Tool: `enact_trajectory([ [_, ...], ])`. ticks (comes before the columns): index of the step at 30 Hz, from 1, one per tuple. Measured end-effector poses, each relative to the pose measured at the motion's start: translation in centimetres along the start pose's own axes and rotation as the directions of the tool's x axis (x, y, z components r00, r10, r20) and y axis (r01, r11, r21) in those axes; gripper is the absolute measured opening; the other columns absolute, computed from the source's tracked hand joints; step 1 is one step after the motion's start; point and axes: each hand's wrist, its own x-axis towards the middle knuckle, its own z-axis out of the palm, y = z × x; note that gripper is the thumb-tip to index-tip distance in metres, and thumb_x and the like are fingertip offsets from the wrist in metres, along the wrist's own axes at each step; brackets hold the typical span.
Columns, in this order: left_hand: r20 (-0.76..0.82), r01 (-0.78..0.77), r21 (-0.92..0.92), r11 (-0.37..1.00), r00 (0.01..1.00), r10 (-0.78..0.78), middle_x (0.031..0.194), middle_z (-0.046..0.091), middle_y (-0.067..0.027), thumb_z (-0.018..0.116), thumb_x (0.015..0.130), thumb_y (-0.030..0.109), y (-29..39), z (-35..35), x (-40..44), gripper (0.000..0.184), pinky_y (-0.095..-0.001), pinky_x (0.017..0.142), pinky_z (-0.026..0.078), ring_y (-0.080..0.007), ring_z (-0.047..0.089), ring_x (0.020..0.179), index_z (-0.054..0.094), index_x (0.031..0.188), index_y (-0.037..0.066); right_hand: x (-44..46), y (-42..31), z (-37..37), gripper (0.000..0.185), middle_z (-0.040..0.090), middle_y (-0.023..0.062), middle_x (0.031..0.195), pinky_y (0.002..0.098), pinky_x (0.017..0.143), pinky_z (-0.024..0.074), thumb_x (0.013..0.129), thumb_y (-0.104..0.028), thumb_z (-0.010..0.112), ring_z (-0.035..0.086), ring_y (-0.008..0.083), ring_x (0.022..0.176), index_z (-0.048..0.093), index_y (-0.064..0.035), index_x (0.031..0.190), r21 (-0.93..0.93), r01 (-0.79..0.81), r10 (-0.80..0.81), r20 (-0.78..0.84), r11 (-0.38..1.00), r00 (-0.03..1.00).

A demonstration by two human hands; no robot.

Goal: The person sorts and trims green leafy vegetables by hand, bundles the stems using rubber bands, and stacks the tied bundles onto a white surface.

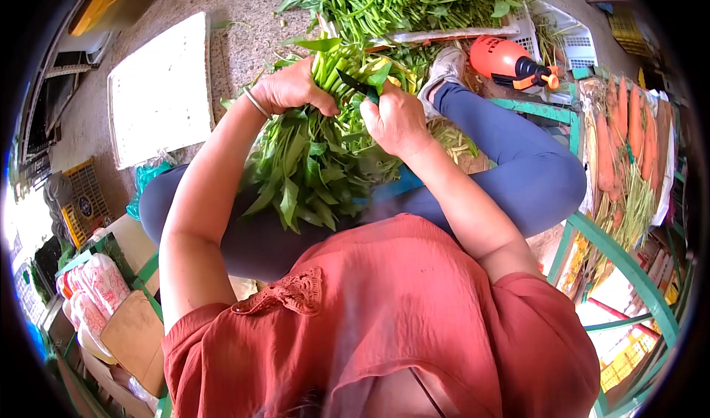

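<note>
One bunch of leafy greens (303, 166) lies over the person's crossed legs, its pale stems pointing up and away and its leaves drooping toward the lap. It looks light and floppy at the leaf end, with crisp stems that would probably snap if bent hard; the leaves would bruise under a tight squeeze and may be slick if damp. The gathered stems seem the best place to take hold, firmly but without crushing. The left hand (285, 91), a bangle (257, 105) at its wrist, is closed around them just there. Beside it, the right hand (399, 122) is curled round the handle of a small knife (355, 83), the dark blade angled across toward the stems; whether its edge touches them, I cannot tell. Just beyond is a shoe (447, 69), and past that a large heap of greens (399, 4) lies on the far side. An orange spray bottle (499, 57) rests on its side to the right, near the heap. Farther right, carrots (636, 122) lie by a green metal frame (629, 248). Over on the left, a white board (159, 92) sits flat on the ground.
</note>
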Motion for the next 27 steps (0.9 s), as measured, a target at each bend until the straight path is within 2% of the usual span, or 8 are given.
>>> enact_trajectory([
  [4,0.036,0.045,0.008,0.999,0.998,-0.045,0.077,0.059,-0.004,0.068,0.053,-0.004,0.2,0.6,-0.2,0.042,-0.0266,0.064,0.046,-0.0133,0.055,0.068,0.055,0.092,0.001,-1.1,1.1,0.6,0.029,0.059,0.0199,0.07,0.0427,0.057,0.0466,0.078,-0.025,0.045,0.057,0.0357,0.061,0.051,0.0006,0.089,-0.065,-0.115,0.119,0.076,0.991,0.99],
  [6,0.203,0.046,-0.036,0.998,0.978,-0.038,0.077,0.059,-0.0048,0.068,0.051,-0.006,0.3,0.6,-0.2,0.044,-0.0264,0.065,0.046,-0.0142,0.055,0.072,0.054,0.093,0.002,-2.1,4.4,2.2,0.035,0.058,0.0207,0.07,0.044,0.061,0.0462,0.08,-0.026,0.042,0.058,0.0371,0.065,0.052,0.005,0.092,-0.035,-0.633,0.601,0.357,0.774,0.715],
  [8,0.103,-0.07,0.023,0.997,0.992,0.067,0.073,0.058,-0.0044,0.067,0.051,-0.006,1.1,1.2,-0.3,0.041,-0.0271,0.062,0.047,-0.015,0.056,0.067,0.054,0.089,0.003,-3.9,5.0,2.4,0.036,0.057,0.0225,0.068,0.0466,0.063,0.0453,0.081,-0.026,0.042,0.057,0.0392,0.065,0.052,0.0081,0.088,-0.051,-0.454,0.455,0.184,0.889,0.871],
  [11,-0.047,0.021,0.093,0.995,0.999,-0.017,0.067,0.058,-0.0028,0.065,0.054,-0.002,-0.2,0.9,0.2,0.026,-0.0263,0.054,0.044,-0.0124,0.053,0.058,0.057,0.079,0.002,-3.6,1.4,0.8,0.027,0.056,0.0207,0.061,0.0453,0.055,0.0459,0.08,-0.023,0.044,0.056,0.0379,0.057,0.051,0.0027,0.074,0.021,-0.32,0.32,0.018,0.947,0.947],
  [18,-0.237,0.122,0.492,0.862,0.971,-0.002,0.063,0.059,-0.0082,0.066,0.053,0.014,0.1,1.6,0.1,0.028,-0.0283,0.055,0.045,-0.0145,0.053,0.056,0.059,0.077,0.0,-1.5,-2.1,-1.3,0.02,0.054,0.0182,0.061,0.044,0.051,0.0447,0.077,-0.022,0.048,0.054,0.0367,0.054,0.05,-0.0021,0.081,-0.072,-0.06,0.059,-0.009,0.996,0.998],
  [24,-0.255,0.134,0.552,0.823,0.967,0.014,0.067,0.06,-0.008,0.065,0.055,0.009,0.2,1.9,-0.2,0.024,-0.0276,0.059,0.045,-0.0139,0.051,0.057,0.059,0.077,-0.001,-0.9,-1.6,-0.7,0.028,0.054,0.0204,0.06,0.0446,0.054,0.0457,0.078,-0.025,0.045,0.056,0.0377,0.057,0.053,0.0021,0.072,-0.115,-0.078,0.083,0.036,0.99,0.996],
  [26,-0.26,0.161,0.485,0.86,0.965,-0.035,0.069,0.061,-0.0097,0.066,0.055,0.009,-0.7,1.7,-0.1,0.027,-0.0288,0.061,0.046,-0.0162,0.053,0.06,0.058,0.08,0.0,-0.7,-0.3,-0.1,0.033,0.057,0.0173,0.062,0.0424,0.051,0.0458,0.081,-0.028,0.042,0.058,0.0338,0.057,0.054,0.0017,0.075,-0.148,-0.327,0.346,0.127,0.933,0.93],
  [27,-0.261,0.157,0.486,0.86,0.965,-0.029,0.069,0.061,-0.0097,0.066,0.055,0.009,-0.4,2.1,-0.3,0.027,-0.0288,0.061,0.046,-0.0162,0.053,0.06,0.058,0.08,0.0,-0.7,2.5,1.0,0.038,0.057,0.0196,0.063,0.0417,0.05,0.0448,0.082,-0.03,0.039,0.058,0.0343,0.058,0.057,0.0021,0.074,-0.103,-0.544,0.532,0.42,0.833,0.735],
])
